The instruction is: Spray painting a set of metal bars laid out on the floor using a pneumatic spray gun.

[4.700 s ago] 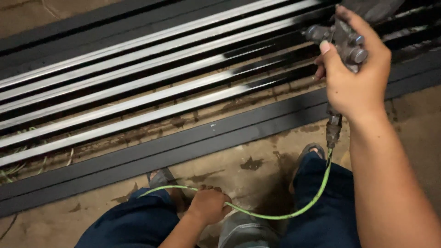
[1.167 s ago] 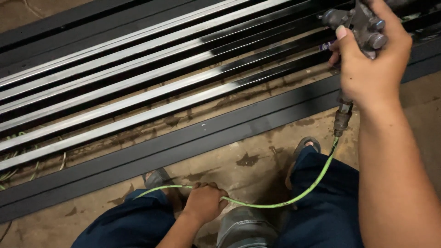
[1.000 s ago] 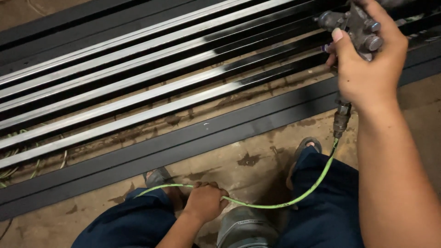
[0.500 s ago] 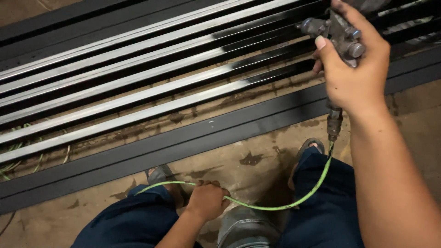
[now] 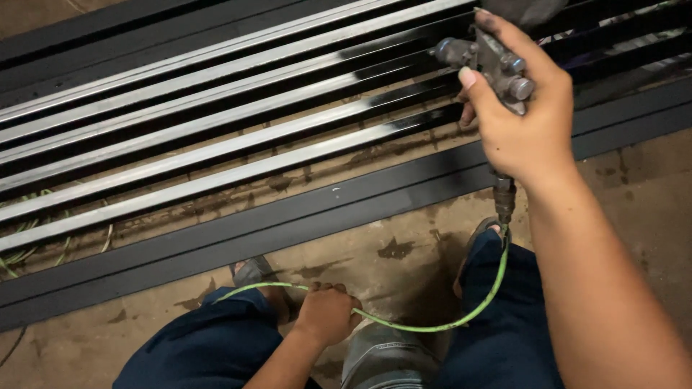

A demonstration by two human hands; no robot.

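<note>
My right hand (image 5: 520, 119) grips a grey metal spray gun (image 5: 490, 63), its nozzle pointing left over a row of long metal bars (image 5: 216, 148) lying on the floor. The bars are black at their right ends and bare silver to the left. A green air hose (image 5: 461, 317) runs down from the gun's handle and curves left to my left hand (image 5: 326, 314), which is closed around it between my knees. A grey metal can (image 5: 386, 360) stands just right of that hand.
Two black-painted bars (image 5: 288, 223) lie nearest me, on the stained concrete floor (image 5: 404, 252). My sandalled feet (image 5: 252, 272) rest close to them. More green hose (image 5: 21, 245) loops under the bars at the far left.
My right hand with the spray gun has moved left along the bars since half a second ago. My left hand stays on the hose.
</note>
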